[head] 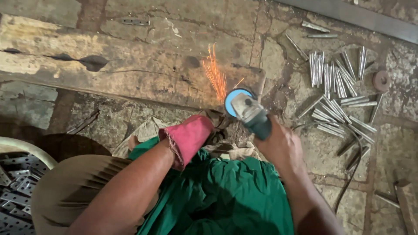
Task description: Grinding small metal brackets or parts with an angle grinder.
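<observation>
Closed around the angle grinder (251,114), our right hand (281,146) points its long axis up-left toward the plank (130,65) edge; our left hand (188,137), cloth-wrapped, grips unseen work beside it.

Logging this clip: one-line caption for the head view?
Right hand runs a teal angle grinder, sparks flying; left hand in red cloth.

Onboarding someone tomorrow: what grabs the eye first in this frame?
First, the orange sparks fanning up across the wooden plank at centre, thrown from the blue disc of the angle grinder in the right hand. Next, the left hand, wrapped in red cloth, pressed down just left of the disc. At right, cut metal rods lie scattered on the stone floor.
</observation>
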